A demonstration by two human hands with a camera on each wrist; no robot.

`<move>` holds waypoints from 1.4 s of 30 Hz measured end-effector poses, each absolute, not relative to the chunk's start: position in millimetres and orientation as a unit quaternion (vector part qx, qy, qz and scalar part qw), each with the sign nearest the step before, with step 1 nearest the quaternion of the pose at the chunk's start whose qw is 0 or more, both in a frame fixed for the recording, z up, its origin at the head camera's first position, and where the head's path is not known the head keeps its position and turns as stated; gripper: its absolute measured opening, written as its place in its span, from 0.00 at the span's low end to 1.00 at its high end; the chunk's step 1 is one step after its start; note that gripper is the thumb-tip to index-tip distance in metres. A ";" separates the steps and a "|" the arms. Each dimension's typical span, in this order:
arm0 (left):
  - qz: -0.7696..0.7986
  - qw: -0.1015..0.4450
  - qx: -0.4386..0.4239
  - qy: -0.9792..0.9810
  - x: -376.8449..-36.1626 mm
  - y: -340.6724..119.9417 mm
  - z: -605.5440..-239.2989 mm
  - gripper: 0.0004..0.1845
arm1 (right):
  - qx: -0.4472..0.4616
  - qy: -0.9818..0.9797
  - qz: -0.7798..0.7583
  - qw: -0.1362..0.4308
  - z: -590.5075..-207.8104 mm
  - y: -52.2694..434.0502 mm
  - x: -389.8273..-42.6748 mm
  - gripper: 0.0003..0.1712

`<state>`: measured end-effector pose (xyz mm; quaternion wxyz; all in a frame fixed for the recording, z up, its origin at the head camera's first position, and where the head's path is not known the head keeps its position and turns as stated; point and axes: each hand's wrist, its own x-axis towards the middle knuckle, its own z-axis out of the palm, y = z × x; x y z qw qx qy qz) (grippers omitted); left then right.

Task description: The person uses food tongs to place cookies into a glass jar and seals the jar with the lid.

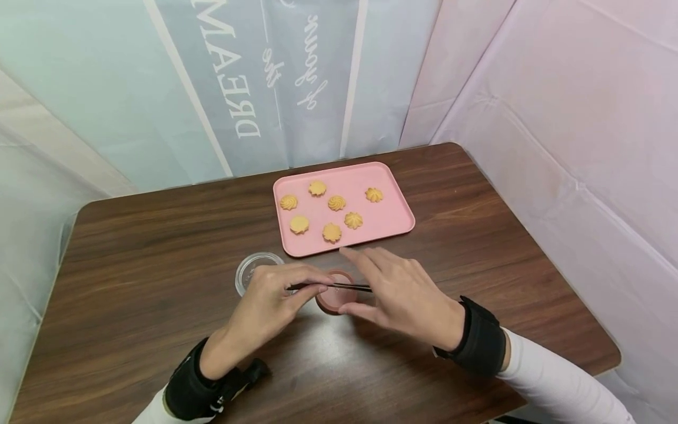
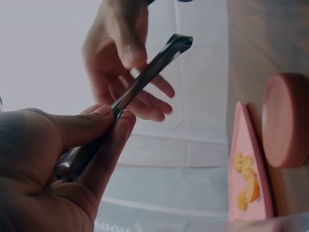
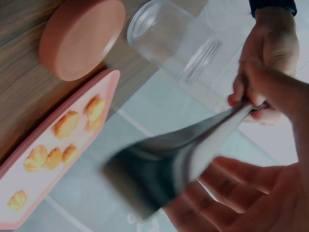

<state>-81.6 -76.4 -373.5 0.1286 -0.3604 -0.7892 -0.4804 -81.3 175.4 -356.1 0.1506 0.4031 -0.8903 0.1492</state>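
Note:
Between thumb and fingers, my left hand [image 1: 267,300] pinches a pair of metal tongs [image 1: 346,287], held up off the table and pointing to the right. My right hand [image 1: 405,291] is spread around the far end of the tongs, its fingers extended; in the right wrist view they lie just behind the tongs' broad blurred tip [image 3: 149,169]. Beneath the tongs, a round reddish-brown lid [image 1: 335,300] lies on the table, partly covered by the hands. A clear jar [image 1: 256,259] stands beside the left hand, which hides part of it.
Beyond the hands, a pink tray [image 1: 389,221] carries several golden piped cookies [image 1: 336,203]. The brown wooden table [image 1: 159,265] meets hanging printed cloth [image 1: 296,135] at its back edge and pale cloth [image 1: 582,147] on the right.

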 end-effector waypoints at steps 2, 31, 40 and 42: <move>-0.482 0.134 -0.359 -0.788 -82.6 -79.1 -371.5 0.12 | 0.389 -0.898 0.151 0.142 -356.7 177.7 -83.8 0.56; -0.486 0.154 -0.362 -0.780 -82.0 -82.9 -366.0 0.13 | 0.348 -0.919 0.152 0.102 -376.2 184.7 -93.5 0.63; -0.493 0.138 -0.362 -0.779 -79.4 -80.4 -365.1 0.12 | 0.361 -0.915 0.151 0.098 -379.7 180.8 -94.7 0.57; -0.493 0.140 -0.364 -0.778 -79.2 -79.7 -365.1 0.12 | 0.364 -0.913 0.151 0.103 -380.6 179.6 -94.9 0.53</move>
